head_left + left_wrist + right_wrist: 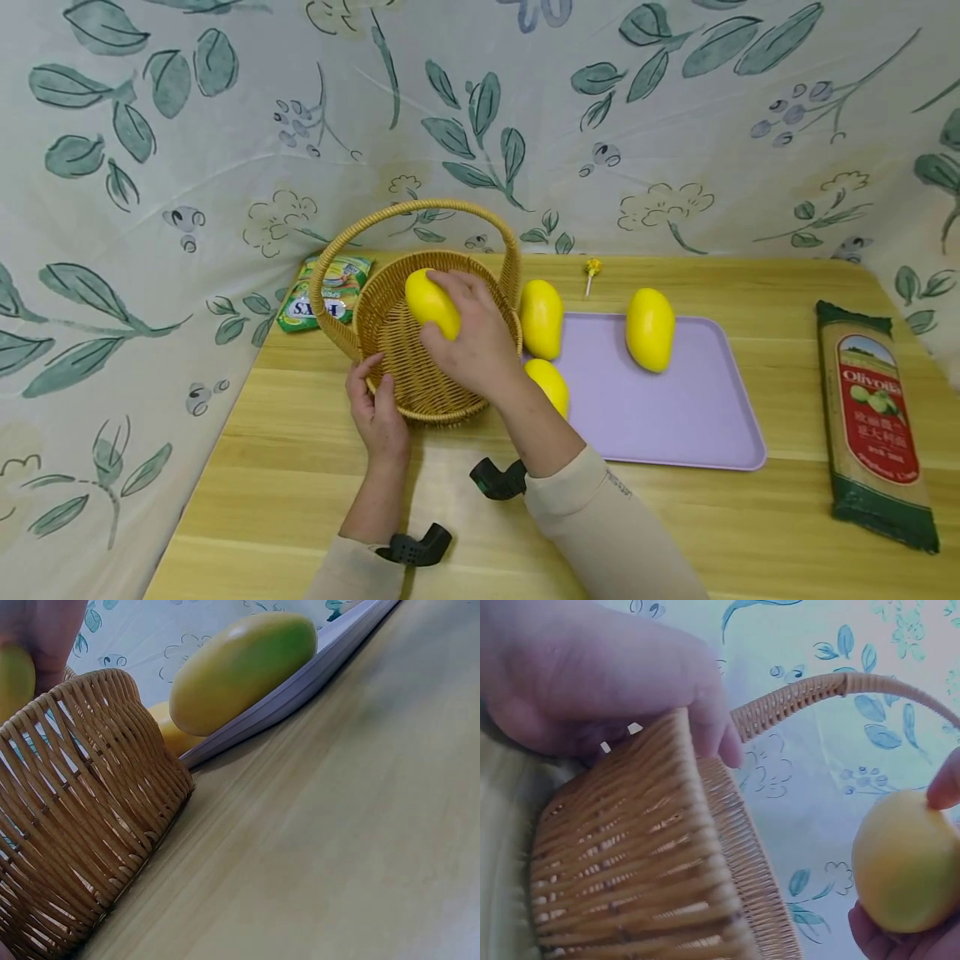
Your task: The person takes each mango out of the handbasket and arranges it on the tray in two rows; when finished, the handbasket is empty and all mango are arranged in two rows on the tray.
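Note:
A yellow mango (432, 303) is gripped in my right hand (476, 337), over the mouth of a wicker basket (408, 375) with a tall arched handle. In the right wrist view the mango (904, 862) appears beside the basket rim, thumb and fingers around it. My left hand (378, 412) holds the basket's near left rim, with fingertips over the edge. Inside the basket only the woven bottom shows. Right of the basket lie two mangoes, one upper (542, 319) and one lower (549, 385), the latter partly hidden by my right arm.
A lilac tray (675, 425) bears another mango (650, 330) at its upper edge. Behind it lies a yellow lollipop (592, 268). A green snack bag (330, 292) sits left of the basket, and a long Olivoila packet (873, 417) at the far right. Floral cloth (525, 125) hangs behind the table.

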### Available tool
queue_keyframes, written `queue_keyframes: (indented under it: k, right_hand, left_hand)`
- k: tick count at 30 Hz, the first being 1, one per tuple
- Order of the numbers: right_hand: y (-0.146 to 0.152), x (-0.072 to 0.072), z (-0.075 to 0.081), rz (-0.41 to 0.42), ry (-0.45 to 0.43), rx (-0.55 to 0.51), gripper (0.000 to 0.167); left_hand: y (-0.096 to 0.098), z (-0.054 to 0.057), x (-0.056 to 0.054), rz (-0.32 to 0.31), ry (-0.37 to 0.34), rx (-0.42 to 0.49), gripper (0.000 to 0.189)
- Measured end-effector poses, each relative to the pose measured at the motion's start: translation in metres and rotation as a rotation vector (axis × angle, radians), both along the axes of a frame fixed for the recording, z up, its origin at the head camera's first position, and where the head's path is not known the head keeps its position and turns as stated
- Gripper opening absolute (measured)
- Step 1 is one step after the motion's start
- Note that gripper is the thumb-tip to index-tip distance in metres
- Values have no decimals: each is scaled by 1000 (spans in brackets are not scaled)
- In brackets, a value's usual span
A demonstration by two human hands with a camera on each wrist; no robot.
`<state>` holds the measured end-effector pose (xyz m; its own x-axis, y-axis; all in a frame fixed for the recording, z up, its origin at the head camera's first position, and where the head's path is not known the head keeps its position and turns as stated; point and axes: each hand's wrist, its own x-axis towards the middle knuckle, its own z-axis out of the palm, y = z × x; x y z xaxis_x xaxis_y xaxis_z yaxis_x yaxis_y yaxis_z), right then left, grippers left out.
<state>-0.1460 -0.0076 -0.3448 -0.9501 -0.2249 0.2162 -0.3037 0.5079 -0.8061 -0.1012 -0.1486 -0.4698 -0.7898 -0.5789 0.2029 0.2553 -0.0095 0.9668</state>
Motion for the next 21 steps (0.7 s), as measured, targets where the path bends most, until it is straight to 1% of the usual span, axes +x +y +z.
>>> queue_keyframes:
  k: [3, 6, 8, 13, 18, 21]
  right_hand:
    - [6, 5, 2, 4, 39, -37, 60]
    - [10, 9, 4, 4, 56, -43, 55]
    - [11, 12, 5, 1, 37, -31, 56]
    - [15, 16, 2, 1, -37, -11, 77]
    - [22, 22, -4, -5, -49, 2, 75]
    - [27, 28, -6, -13, -55, 41, 73]
  left_hand:
    - [0, -1, 0, 3, -1, -3, 31]
    - [1, -1, 0, 2, 4, 1, 30]
    - [0, -1, 1, 1, 2, 1, 30]
    - [-1, -1, 1, -6, -15, -5, 32]
    - [0, 0, 2, -17, -8, 6, 31]
    - [0, -1, 1, -18, -8, 10, 31]
